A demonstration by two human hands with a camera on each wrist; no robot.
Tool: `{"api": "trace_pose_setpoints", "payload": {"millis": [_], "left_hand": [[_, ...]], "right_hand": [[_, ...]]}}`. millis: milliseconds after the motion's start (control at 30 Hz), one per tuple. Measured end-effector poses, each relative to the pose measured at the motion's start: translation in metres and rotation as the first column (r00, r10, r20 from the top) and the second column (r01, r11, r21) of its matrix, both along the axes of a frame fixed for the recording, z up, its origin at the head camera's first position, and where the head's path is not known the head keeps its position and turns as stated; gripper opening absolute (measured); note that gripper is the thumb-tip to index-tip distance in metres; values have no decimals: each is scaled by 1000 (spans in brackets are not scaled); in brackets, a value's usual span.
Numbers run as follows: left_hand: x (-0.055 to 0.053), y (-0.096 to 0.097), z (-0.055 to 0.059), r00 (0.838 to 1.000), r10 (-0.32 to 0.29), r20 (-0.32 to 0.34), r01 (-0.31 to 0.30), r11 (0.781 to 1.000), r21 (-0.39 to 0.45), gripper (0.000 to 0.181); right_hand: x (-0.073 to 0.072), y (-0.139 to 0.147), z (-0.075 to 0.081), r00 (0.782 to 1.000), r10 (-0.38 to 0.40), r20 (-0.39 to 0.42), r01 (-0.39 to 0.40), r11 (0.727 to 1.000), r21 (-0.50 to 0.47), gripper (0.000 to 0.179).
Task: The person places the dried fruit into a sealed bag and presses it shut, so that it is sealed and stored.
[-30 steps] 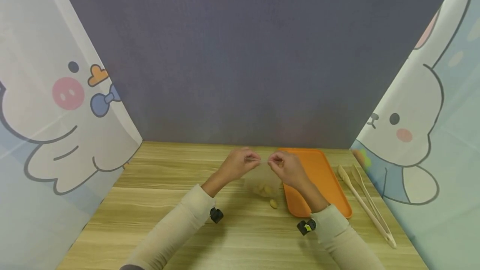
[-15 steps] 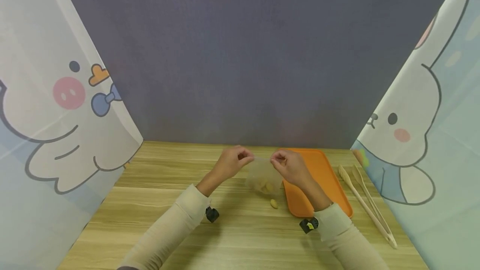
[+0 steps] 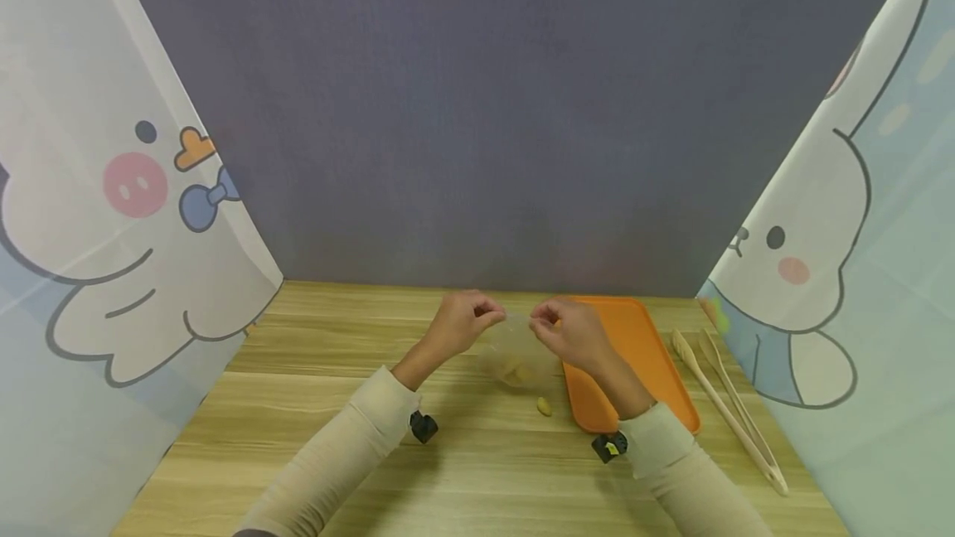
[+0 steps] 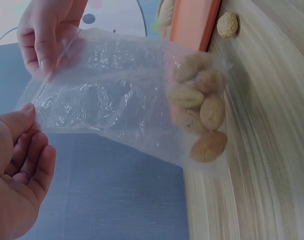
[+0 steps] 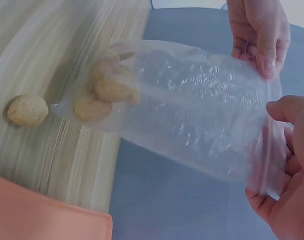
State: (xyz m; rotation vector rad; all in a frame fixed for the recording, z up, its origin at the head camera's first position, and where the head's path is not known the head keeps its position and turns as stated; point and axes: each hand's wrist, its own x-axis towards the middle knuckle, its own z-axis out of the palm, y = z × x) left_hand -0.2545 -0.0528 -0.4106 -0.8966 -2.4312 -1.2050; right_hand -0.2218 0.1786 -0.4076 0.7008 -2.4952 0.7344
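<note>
A clear zip-lock bag (image 3: 522,344) hangs between my hands over the table, with several tan, rough-shelled nuts (image 4: 211,111) that look like walnuts gathered at its bottom. My left hand (image 3: 457,326) pinches one top corner between thumb and fingers. At the opposite end of the zip strip, my right hand (image 3: 573,331) pinches the bag, its thumb pressing along the strip in the right wrist view. One loose nut (image 3: 545,407) lies on the wood just in front of the bag; it shows rounder and bumpy in the right wrist view.
Behind and below my right forearm lies an orange tray (image 3: 630,355). Long pale wooden tongs (image 3: 734,408) rest right of it. A dark grey panel (image 3: 477,147) rises at the table's (image 3: 336,404) back edge, with cartoon-printed cloths on both sides.
My left hand has shifted slightly left, and its fingers sit differently on the bag's edge. The bag has swung a little; the loose nut, tray and tongs stay put.
</note>
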Motion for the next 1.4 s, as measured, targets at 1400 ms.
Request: {"api": "trace_pose_setpoints", "payload": {"millis": [1400], "left_hand": [[1,-24,2,998,65,-14,-65,998,18,6]], "right_hand": [[6,30,-1,999,-34,8,33,996,85,10]]}}
